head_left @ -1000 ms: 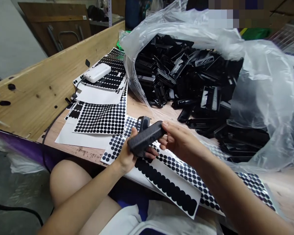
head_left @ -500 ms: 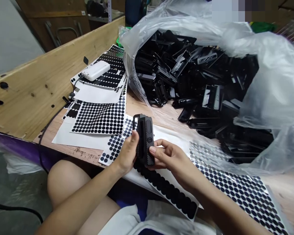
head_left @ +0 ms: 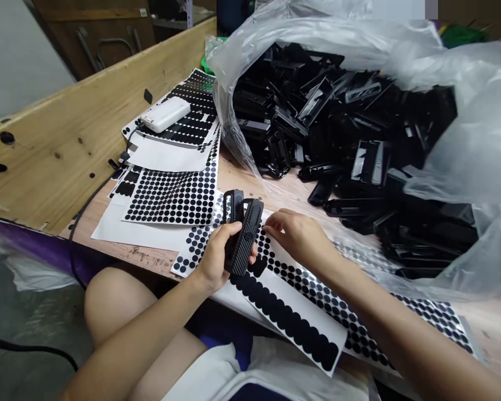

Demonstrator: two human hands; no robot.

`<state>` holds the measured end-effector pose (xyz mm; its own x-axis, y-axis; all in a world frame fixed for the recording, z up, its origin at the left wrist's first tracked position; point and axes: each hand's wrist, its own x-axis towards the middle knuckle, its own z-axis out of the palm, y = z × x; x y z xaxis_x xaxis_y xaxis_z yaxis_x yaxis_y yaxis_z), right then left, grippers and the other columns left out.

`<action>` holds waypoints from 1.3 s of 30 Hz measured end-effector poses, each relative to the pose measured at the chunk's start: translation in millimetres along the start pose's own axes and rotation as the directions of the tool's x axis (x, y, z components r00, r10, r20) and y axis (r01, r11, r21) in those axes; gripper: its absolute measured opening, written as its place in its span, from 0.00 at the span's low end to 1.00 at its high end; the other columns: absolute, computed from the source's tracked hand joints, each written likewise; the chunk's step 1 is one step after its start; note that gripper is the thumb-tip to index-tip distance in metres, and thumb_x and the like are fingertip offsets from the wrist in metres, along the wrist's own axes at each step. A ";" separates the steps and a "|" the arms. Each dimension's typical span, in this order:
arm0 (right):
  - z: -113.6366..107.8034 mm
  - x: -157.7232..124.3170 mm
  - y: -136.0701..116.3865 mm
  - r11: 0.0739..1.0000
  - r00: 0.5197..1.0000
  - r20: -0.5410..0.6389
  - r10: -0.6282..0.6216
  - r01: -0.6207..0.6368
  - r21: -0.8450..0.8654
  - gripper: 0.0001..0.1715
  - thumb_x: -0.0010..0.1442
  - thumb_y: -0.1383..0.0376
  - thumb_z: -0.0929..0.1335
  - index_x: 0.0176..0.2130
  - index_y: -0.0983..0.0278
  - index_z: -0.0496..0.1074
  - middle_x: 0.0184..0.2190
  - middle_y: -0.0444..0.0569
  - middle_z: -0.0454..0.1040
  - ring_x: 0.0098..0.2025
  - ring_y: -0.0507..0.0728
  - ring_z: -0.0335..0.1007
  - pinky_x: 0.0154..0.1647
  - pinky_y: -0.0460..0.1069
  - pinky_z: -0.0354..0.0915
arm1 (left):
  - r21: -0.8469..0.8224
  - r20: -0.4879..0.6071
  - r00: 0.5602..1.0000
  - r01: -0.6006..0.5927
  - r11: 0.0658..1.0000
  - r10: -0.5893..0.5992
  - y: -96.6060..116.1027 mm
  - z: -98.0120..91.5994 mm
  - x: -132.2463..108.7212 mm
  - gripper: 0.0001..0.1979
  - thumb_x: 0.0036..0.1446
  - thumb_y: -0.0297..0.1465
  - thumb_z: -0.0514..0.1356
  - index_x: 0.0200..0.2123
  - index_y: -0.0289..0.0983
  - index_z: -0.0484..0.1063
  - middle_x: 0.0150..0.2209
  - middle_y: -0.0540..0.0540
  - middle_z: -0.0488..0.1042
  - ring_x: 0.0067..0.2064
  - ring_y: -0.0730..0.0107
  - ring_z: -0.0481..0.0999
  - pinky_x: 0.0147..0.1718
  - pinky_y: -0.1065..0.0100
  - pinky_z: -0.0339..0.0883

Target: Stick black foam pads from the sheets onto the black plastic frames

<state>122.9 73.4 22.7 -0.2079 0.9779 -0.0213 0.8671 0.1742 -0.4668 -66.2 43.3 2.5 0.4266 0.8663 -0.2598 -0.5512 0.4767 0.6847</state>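
My left hand (head_left: 215,259) is closed round black plastic casings (head_left: 247,236); two upright ends show side by side, one with a ribbed, carbon-like face. My right hand (head_left: 294,231) is just right of them, thumb and forefinger pinched at a sheet of round black stickers (head_left: 294,273). What is between those fingertips, if anything, is too small to make out. Below the casings a white strip with a row of overlapping black discs (head_left: 290,317) lies slantwise over the table's front edge.
A big clear plastic bag (head_left: 484,133) spills many black plastic parts (head_left: 371,161) across the right. At left lie more sticker sheets (head_left: 171,195), a white power bank (head_left: 166,114) and a black cable (head_left: 87,203). A wooden board (head_left: 104,106) walls the table's left side.
My right hand has let go of the casing and moved right and up to the sticker sheet. The casings have tilted in my left hand, their tops now spread apart.
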 end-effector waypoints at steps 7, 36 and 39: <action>-12.7 6.7 2.4 0.979 0.994 0.102 0.046 -0.066 0.193 0.09 0.58 0.60 0.73 0.28 0.60 0.77 0.26 0.49 0.78 0.28 0.58 0.72 0.30 0.53 0.67 | 0.007 -0.049 0.997 0.052 0.999 -0.051 3.8 3.0 -0.9 0.21 0.60 0.46 0.62 0.35 0.31 0.75 0.25 0.44 0.76 0.25 0.69 0.76 0.29 0.69 0.72; -20.0 -28.0 -51.3 0.610 0.979 0.154 0.137 -0.206 0.765 0.23 0.50 0.47 0.79 0.30 0.62 0.78 0.25 0.47 0.79 0.28 0.57 0.76 0.32 0.51 0.74 | 0.022 -0.051 0.999 -0.003 1.000 0.004 -4.3 3.5 1.8 0.23 0.56 0.49 0.67 0.39 0.33 0.76 0.26 0.46 0.76 0.25 0.70 0.76 0.20 0.73 0.71; -23.1 -27.8 -54.8 0.650 0.981 0.142 0.134 -0.195 0.734 0.22 0.50 0.47 0.79 0.28 0.62 0.78 0.25 0.48 0.80 0.27 0.57 0.77 0.31 0.51 0.74 | 0.029 -0.059 0.998 0.000 1.000 0.002 -4.7 2.7 1.6 0.23 0.55 0.50 0.67 0.37 0.33 0.75 0.25 0.47 0.75 0.24 0.71 0.75 0.19 0.73 0.70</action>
<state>91.6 39.3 69.4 -0.1519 0.9662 -0.2085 0.2720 -0.1619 -0.9486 -61.0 42.0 0.8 0.3829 0.8744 -0.2981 -0.5302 0.4723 0.7042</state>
